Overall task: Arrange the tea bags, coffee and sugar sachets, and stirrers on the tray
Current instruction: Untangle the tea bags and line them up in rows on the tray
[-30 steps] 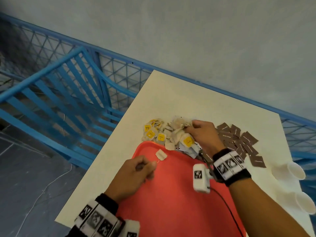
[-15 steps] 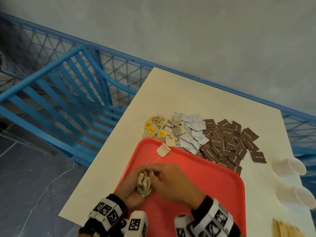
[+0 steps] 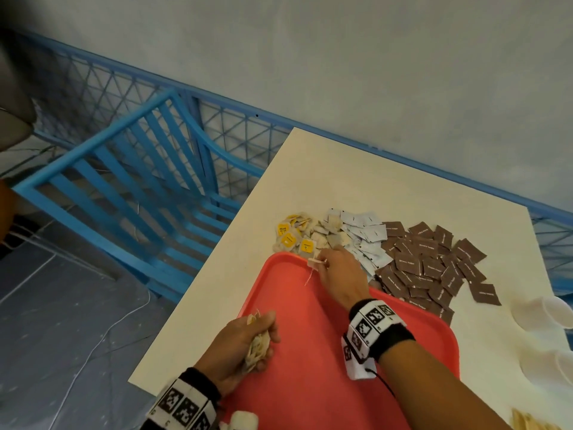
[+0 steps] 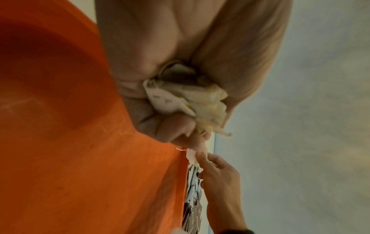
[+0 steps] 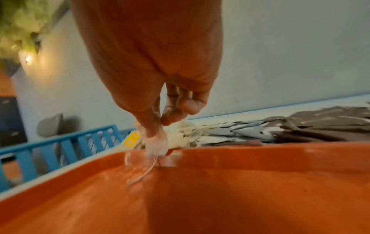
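Note:
A red tray [image 3: 310, 352] lies on the near part of the cream table [image 3: 356, 187]. My left hand [image 3: 245, 342] grips a bunch of tea bags [image 3: 257, 349] over the tray's left rim; the same bunch [image 4: 186, 98] fills the left wrist view. My right hand [image 3: 336, 268] pinches a single tea bag [image 3: 314, 262] at the tray's far rim, its string hanging onto the tray; the right wrist view shows that bag [image 5: 156, 146]. Beyond the tray lie tea bags with yellow tags [image 3: 294, 237], white sachets [image 3: 362, 237] and brown sachets [image 3: 434, 265].
White paper cups [image 3: 542, 311] stand at the table's right edge. Wooden stirrers [image 3: 530, 422] show at the bottom right corner. A blue metal railing [image 3: 124, 187] stands left of the table, with grey floor and a white cable below.
My right hand left the bunch in my left hand and reached to the tray's far rim, where it now pinches the single tea bag. My left hand stayed over the tray's left rim.

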The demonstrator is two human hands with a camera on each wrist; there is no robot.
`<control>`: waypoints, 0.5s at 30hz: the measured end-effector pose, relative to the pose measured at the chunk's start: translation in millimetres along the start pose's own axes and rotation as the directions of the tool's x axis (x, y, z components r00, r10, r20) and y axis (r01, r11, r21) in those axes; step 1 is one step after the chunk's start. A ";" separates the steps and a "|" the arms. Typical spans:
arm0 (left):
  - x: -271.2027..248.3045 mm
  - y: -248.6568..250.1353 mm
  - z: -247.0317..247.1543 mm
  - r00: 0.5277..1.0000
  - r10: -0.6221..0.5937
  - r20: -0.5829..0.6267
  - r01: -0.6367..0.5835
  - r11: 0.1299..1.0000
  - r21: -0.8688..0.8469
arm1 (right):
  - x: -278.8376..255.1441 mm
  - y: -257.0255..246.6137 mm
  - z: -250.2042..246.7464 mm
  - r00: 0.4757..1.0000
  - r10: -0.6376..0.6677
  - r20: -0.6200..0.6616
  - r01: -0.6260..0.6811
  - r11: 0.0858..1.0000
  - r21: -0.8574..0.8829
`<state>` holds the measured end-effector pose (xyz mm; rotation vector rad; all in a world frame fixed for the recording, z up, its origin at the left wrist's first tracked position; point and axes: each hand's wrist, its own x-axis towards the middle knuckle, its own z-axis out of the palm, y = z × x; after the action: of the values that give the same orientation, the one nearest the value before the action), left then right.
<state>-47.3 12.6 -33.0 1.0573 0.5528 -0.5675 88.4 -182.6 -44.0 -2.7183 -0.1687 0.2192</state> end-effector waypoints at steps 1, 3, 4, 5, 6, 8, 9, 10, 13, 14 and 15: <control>-0.4 0.4 2.2 0.999 0.032 -0.004 -0.032 0.999 0.030 | -3.9 3.0 -7.3 1.000 0.021 -0.015 -0.020 0.997 0.075; -2.2 3.4 9.8 0.994 0.107 -0.017 -0.105 0.990 0.097 | -21.0 7.6 -24.9 0.990 0.137 -0.022 -0.122 0.934 0.337; -4.2 6.6 16.7 0.989 0.146 -0.017 -0.142 0.981 0.132 | -36.0 6.2 -35.4 0.980 0.198 0.014 -0.178 0.844 0.506; -7.0 9.6 24.9 0.983 0.186 -0.008 -0.182 0.969 0.164 | -55.7 2.5 -45.0 0.971 0.225 0.081 -0.221 0.716 0.662; -11.3 12.9 34.8 0.975 0.222 0.006 -0.219 0.957 0.190 | -77.8 -2.5 -52.8 0.964 0.222 0.145 -0.251 0.591 0.767; -17.9 14.3 52.4 0.958 0.283 0.052 -0.288 0.930 0.230 | -118.7 -10.0 -60.7 0.960 0.207 0.187 -0.263 0.450 0.854; -21.0 13.3 59.8 0.948 0.301 0.098 -0.316 0.916 0.246 | -134.6 -12.0 -61.4 0.960 0.217 0.178 -0.257 0.423 0.869; -25.3 10.1 66.0 0.940 0.308 0.150 -0.338 0.903 0.266 | -147.8 -13.1 -60.6 0.958 0.232 0.167 -0.253 0.418 0.873; -35.7 -1.8 75.5 0.923 0.304 0.235 -0.373 0.855 0.360 | -175.4 -13.4 -57.6 0.956 0.242 0.167 -0.259 0.421 0.869; -38.5 -3.8 75.8 0.924 0.306 0.229 -0.374 0.844 0.385 | -183.1 -13.1 -57.4 0.957 0.230 0.175 -0.259 0.413 0.873; -40.9 -4.9 75.1 0.926 0.302 0.227 -0.372 0.834 0.408 | -190.5 -10.9 -57.2 0.957 0.228 0.180 -0.262 0.407 0.875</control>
<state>-69.4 -51.0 20.1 1.4965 0.0837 -0.4624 -89.2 -223.3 36.6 -1.6192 0.2921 0.3218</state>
